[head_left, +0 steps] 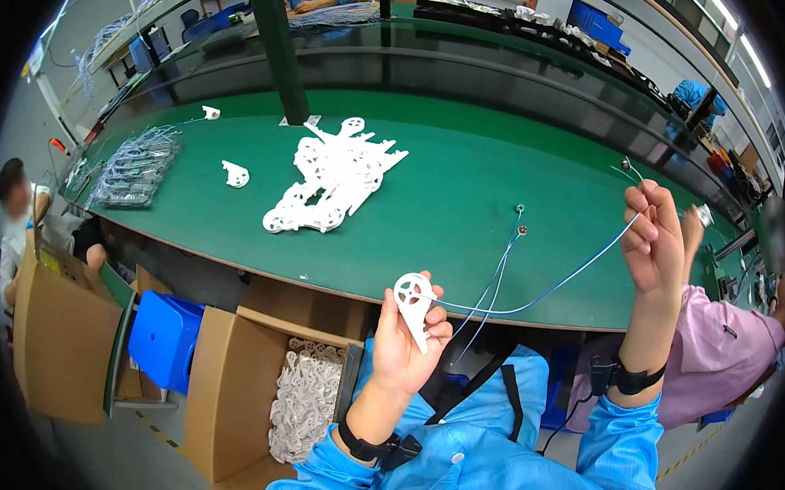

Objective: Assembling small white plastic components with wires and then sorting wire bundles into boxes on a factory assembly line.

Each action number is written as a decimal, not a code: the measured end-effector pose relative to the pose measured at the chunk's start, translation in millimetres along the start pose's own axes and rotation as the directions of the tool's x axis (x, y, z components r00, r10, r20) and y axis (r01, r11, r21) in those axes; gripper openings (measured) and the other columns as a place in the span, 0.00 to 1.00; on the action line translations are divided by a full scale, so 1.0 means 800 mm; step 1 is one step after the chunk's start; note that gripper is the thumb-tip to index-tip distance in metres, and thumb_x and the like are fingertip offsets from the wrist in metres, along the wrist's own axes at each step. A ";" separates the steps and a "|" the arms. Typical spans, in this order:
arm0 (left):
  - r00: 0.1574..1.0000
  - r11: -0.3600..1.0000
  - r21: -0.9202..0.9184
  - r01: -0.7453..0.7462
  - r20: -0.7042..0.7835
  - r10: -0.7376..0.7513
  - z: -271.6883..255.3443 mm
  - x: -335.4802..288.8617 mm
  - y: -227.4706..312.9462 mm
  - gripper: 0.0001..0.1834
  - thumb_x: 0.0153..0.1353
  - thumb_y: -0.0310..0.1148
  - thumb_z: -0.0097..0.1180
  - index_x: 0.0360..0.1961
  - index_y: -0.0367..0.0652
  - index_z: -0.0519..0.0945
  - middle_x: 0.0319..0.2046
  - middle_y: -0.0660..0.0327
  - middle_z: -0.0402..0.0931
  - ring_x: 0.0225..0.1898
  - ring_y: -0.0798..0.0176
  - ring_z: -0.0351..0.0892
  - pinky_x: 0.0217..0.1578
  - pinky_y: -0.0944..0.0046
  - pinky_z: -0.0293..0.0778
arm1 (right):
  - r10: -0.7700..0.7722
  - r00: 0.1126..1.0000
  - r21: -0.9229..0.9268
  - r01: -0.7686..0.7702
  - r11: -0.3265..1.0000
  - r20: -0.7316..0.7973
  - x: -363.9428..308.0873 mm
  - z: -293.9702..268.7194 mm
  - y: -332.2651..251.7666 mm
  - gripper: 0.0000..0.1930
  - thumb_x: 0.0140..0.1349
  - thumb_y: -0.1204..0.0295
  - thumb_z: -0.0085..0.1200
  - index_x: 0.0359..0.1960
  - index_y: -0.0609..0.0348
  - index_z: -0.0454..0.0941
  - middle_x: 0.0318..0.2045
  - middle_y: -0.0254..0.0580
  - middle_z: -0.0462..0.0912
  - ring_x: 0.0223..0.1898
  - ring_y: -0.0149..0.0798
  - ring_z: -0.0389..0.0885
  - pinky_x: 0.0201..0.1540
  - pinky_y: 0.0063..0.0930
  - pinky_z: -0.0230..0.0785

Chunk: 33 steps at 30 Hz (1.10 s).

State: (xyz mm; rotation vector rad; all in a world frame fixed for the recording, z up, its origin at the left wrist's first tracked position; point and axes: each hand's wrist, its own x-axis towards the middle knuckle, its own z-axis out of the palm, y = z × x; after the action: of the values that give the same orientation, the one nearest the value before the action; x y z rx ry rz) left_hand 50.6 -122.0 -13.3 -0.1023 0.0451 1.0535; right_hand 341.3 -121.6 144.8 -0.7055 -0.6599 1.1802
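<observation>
A white plastic part [416, 321] with a round spoked end and a pointed tail is held between the thumb and fingers of my left hand [396, 360], near the table's front edge. From its round end a thin blue-and-white cable [535, 303] curves up to the right. My right hand [654, 247] is raised and pinches this cable, with a small round end piece [626, 163] sticking out above the fingers. Between my hands, two more thin cables [502, 266] with small round ends lie on the green table [459, 172] and hang over its edge.
A pile of white parts [345, 173] sits left of centre, with a loose part [236, 174] beside it. Bundled cables [135, 169] lie far left. Below are a cardboard box [211, 393] of white parts and a blue bin [164, 338]. A pink-sleeved person [712, 345] works close on the right.
</observation>
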 end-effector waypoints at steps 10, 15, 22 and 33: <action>0.968 0.936 0.266 -0.232 -0.028 0.248 -0.003 0.000 -0.008 0.24 0.66 0.54 0.43 0.54 0.49 0.68 0.49 0.62 0.71 0.37 0.64 0.72 0.42 0.61 0.70 | 0.046 0.992 0.207 -0.070 0.976 0.120 -0.028 0.037 0.010 0.08 0.69 0.70 0.40 0.32 0.57 0.67 0.25 0.34 0.71 0.13 0.19 0.63 0.09 0.11 0.57; 0.976 0.963 0.186 -0.195 -0.059 0.209 0.004 -0.003 -0.004 0.26 0.64 0.55 0.46 0.55 0.49 0.68 0.50 0.62 0.72 0.44 0.61 0.73 0.45 0.59 0.70 | 0.023 0.991 0.121 -0.039 0.992 0.129 -0.040 0.035 0.020 0.08 0.69 0.70 0.38 0.32 0.56 0.67 0.25 0.36 0.71 0.11 0.20 0.64 0.08 0.12 0.57; 0.994 0.997 0.063 -0.045 0.107 0.038 -0.005 -0.007 -0.008 0.30 0.61 0.54 0.51 0.60 0.53 0.65 0.53 0.63 0.71 0.47 0.61 0.74 0.46 0.56 0.70 | -0.134 0.991 0.056 0.134 0.989 0.009 -0.037 0.032 0.031 0.06 0.68 0.70 0.40 0.33 0.55 0.67 0.26 0.38 0.72 0.12 0.21 0.66 0.10 0.14 0.61; 0.973 0.939 0.312 -0.145 0.219 0.078 0.006 -0.023 -0.029 0.34 0.57 0.50 0.60 0.61 0.50 0.63 0.55 0.59 0.67 0.46 0.62 0.72 0.42 0.59 0.71 | -0.130 0.932 -0.120 0.179 0.977 0.339 -0.110 0.071 0.188 0.08 0.60 0.84 0.50 0.35 0.61 0.63 0.36 0.54 0.78 0.27 0.33 0.78 0.29 0.24 0.75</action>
State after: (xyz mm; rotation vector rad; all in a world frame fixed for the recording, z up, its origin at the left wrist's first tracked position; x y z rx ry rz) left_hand 61.2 -148.8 -5.1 0.3127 0.0394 1.1525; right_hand 187.7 -164.2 54.3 -0.5714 -1.0756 1.1193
